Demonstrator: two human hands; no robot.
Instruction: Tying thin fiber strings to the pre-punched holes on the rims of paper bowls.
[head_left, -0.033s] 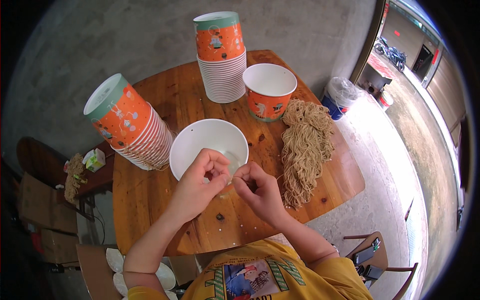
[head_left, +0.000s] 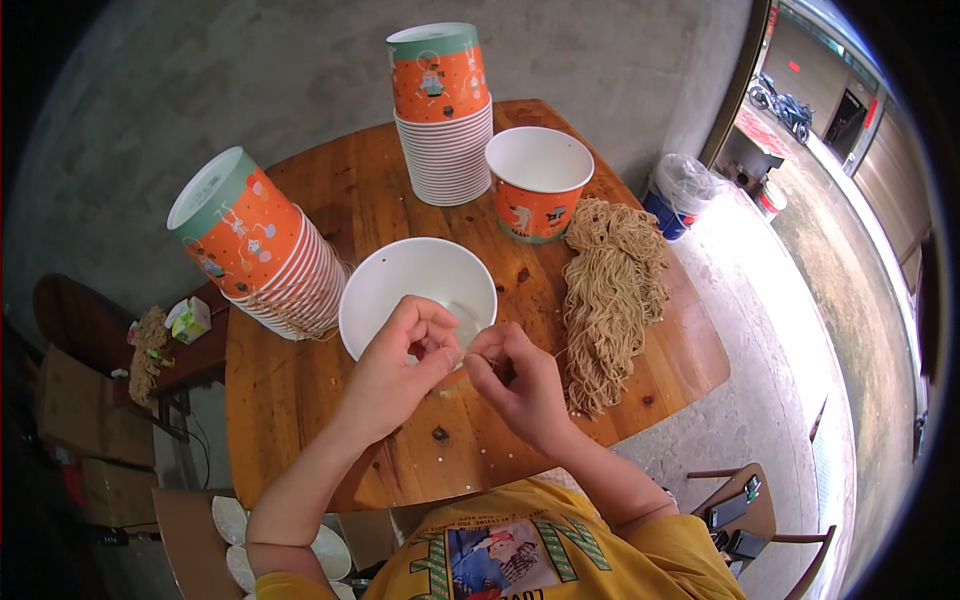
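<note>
My left hand (head_left: 408, 345) and my right hand (head_left: 515, 378) meet at the near rim of an open paper bucket (head_left: 375, 290), white inside. Both are closed in a pinch, fingertips almost touching, on a thin tan string (head_left: 462, 358). A bit of string also shows beside the right hand, toward the bundle of tan string (head_left: 612, 300) lying to the right. The fingers hide most of the held strand and part of the bucket's near side, where a strip of orange shows below the rim.
On the wooden table (head_left: 330, 440) stand a left stack of orange and green buckets (head_left: 245, 235) with string around it, a taller stack (head_left: 440, 90) at the back, and a single upright bucket (head_left: 540, 190). A blue bin (head_left: 668, 212) is on the floor beyond the right edge.
</note>
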